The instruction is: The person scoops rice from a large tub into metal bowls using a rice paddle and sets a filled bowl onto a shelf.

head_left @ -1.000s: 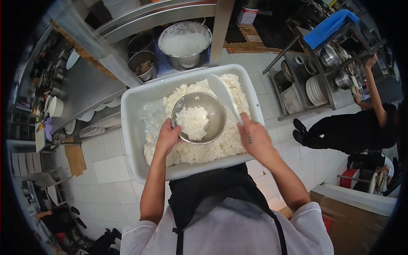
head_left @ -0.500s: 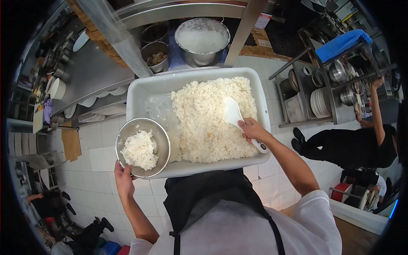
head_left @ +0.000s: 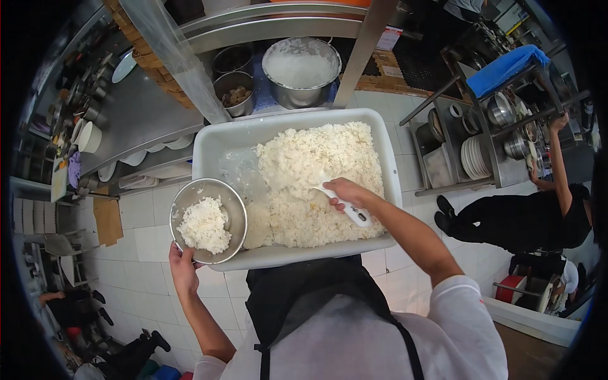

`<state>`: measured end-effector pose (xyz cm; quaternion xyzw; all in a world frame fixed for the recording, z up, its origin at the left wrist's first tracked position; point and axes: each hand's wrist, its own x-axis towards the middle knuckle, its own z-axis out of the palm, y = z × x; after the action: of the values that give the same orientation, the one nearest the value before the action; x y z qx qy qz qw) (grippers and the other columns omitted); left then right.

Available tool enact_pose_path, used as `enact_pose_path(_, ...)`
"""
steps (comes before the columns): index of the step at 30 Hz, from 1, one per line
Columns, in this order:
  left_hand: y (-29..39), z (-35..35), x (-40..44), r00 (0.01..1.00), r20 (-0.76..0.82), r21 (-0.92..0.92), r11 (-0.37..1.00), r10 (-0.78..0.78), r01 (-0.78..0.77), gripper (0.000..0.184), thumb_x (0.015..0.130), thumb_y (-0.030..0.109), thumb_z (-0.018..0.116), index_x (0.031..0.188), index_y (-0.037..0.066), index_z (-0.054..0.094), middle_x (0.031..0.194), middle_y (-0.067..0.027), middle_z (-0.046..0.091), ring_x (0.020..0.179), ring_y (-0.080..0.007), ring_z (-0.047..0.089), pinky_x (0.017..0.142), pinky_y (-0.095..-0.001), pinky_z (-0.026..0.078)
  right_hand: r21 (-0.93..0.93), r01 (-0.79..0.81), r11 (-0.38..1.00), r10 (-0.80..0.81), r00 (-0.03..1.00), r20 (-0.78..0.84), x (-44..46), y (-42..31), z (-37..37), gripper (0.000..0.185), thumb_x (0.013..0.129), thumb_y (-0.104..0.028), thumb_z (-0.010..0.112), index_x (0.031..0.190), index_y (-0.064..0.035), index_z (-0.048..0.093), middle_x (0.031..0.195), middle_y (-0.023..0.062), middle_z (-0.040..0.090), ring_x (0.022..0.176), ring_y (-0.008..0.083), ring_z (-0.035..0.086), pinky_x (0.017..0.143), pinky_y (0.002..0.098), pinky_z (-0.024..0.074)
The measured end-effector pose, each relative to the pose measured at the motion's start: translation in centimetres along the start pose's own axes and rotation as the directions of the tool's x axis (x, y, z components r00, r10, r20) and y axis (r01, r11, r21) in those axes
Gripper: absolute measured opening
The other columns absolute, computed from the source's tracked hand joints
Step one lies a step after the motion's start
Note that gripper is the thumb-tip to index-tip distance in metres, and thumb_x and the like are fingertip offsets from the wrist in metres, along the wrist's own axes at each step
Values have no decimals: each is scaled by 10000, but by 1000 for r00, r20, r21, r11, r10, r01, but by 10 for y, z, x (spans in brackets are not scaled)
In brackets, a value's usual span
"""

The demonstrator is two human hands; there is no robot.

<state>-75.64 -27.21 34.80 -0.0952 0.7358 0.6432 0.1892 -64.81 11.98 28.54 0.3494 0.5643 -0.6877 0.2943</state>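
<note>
My left hand (head_left: 183, 267) grips the rim of a steel bowl (head_left: 238, 212) over the near left corner of a large white tub (head_left: 208, 152). A clump of white rice (head_left: 204, 225) lies in the bowl. My right hand (head_left: 348, 194) is closed round the handle of a white rice paddle (head_left: 356, 215). The paddle's blade is mostly buried in the rice (head_left: 342, 149) that covers the middle and right of the tub. Smears of rice mark the tub's left floor.
Beyond the tub are a metal pot of white contents (head_left: 301, 69) and a smaller pot (head_left: 234, 95). A steel counter (head_left: 130, 120) stands left. At right, a person (head_left: 525, 218) reaches to a shelf rack (head_left: 510, 161) with stacked plates (head_left: 474, 158).
The bowl has moved from over the rice to the tub's near left corner. The paddle has gone from beside the bowl down into the rice, its blade now sunk further left.
</note>
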Motion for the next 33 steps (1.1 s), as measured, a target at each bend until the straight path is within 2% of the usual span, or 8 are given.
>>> enact_pose_path(2, 1, 4, 3, 999, 30, -9, 1000, 25, -25, 235, 764, 41, 452, 998, 26, 457, 859, -73, 587, 655, -110, 595, 465, -218, 506, 173, 39, 984, -57, 993, 100, 17, 6, 14, 199, 914, -249, 358, 869, -61, 406, 546, 8, 398, 405, 109, 371, 382, 285, 358)
enact_pose_path(14, -5, 34, 16, 998, 63, 73, 997, 19, -24, 243, 765, 29, 463, 1007, 14, 445, 854, -78, 567, 647, -122, 579, 432, -208, 491, 124, 136, 983, -134, 991, -18, -44, 24, 3, 209, 910, -291, 391, 891, -84, 413, 549, 6, 387, 391, 108, 360, 374, 267, 346)
enact_pose_path(21, -10, 107, 30, 947, 316, 47, 996, 60, -79, 290, 780, 28, 442, 1067, -5, 428, 910, -125, 578, 712, -186, 619, 516, -276, 550, 149, 212, 966, -189, 970, -155, -121, 15, -11, 226, 908, -296, 405, 900, -75, 451, 535, 14, 406, 378, 108, 378, 360, 252, 353)
enact_pose_path(24, -18, 148, 32, 915, 399, 41, 996, 58, -81, 221, 781, 7, 444, 1001, -21, 430, 871, -131, 568, 684, -197, 616, 489, -280, 551, 47, 243, 969, -225, 945, -238, -145, 1, 3, 230, 910, -286, 407, 872, -61, 441, 528, 25, 385, 372, 107, 362, 363, 262, 348)
enact_pose_path(26, -22, 174, 29, 875, 483, 58, 995, 39, -76, 170, 777, 6, 446, 944, -22, 428, 830, -121, 554, 651, -188, 605, 485, -285, 548, -215, 414, 884, -465, 821, -330, -143, 1, 20, 272, 906, -301, 415, 871, -33, 438, 518, 24, 391, 407, 100, 402, 380, 265, 371)
enact_pose_path(27, -21, 185, 28, 870, 492, 57, 995, 40, -78, 170, 777, 6, 446, 944, -22, 428, 830, -121, 554, 651, -188, 605, 485, -285, 548, -708, 328, 626, -687, 662, -300, -144, 2, 26, 243, 901, -244, 418, 883, -2, 436, 520, 88, 472, 445, 199, 492, 422, 333, 408)
enact_pose_path(30, -16, 198, 26, 849, 527, 30, 998, 28, -52, 138, 775, 10, 450, 906, -21, 422, 808, -107, 540, 626, -173, 591, 474, -291, 541, -841, -29, 540, -602, 686, -410, -144, -9, 50, 193, 886, -171, 382, 882, 6, 459, 721, 255, 565, 684, 413, 558, 638, 466, 442)
enact_pose_path(33, -13, 178, 27, 881, 473, 44, 998, 14, -39, 141, 777, 13, 455, 910, -25, 425, 821, -114, 540, 636, -164, 585, 470, -297, 535, -882, 85, 463, -801, 466, -375, -154, 3, 31, 208, 860, -158, 417, 881, 38, 483, 698, 248, 563, 673, 396, 563, 608, 478, 435)
